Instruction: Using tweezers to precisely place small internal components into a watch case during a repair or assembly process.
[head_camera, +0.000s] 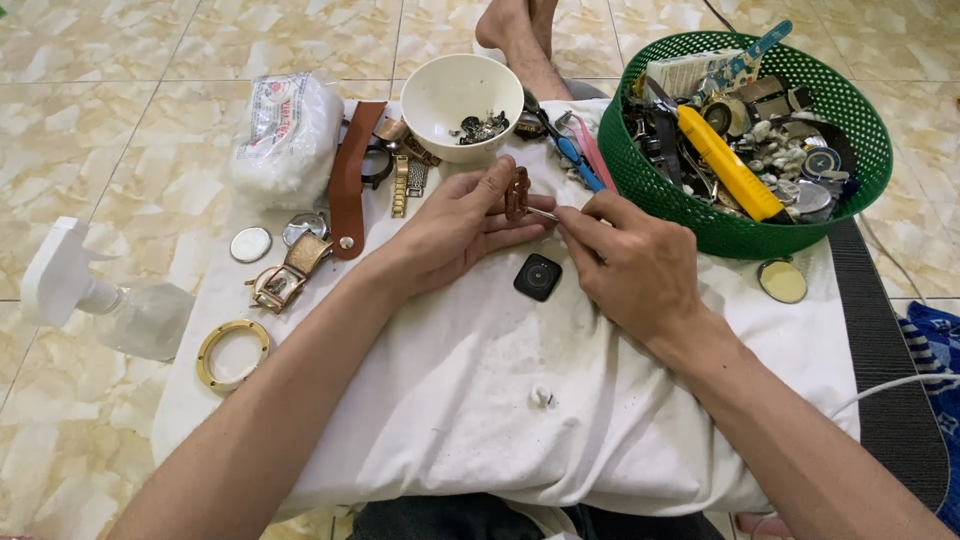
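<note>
White cloth (480, 400) drapes the person's lap, nearest the camera. Above it, the left hand (455, 225) pinches a small brown watch piece (517, 192) upright, while the right hand (630, 260) grips a thin metal tool (543, 212) whose tip touches that piece. A black square watch body (538, 276) lies just below — between both hands. A white bowl (461, 97) and a green basket (740, 235) sit beyond.

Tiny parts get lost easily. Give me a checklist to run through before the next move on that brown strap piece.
1. Brown strap piece pinched in left hand: ok.
2. Thin metal tool in right hand, tip at the piece: ok.
3. Tip seated in the right hole: cannot tell.
4. White cloth spread under the hands: ok.
5. White bowl for small parts close by: ok.
6. Black square watch case lying right under the hands: not ok.
</note>
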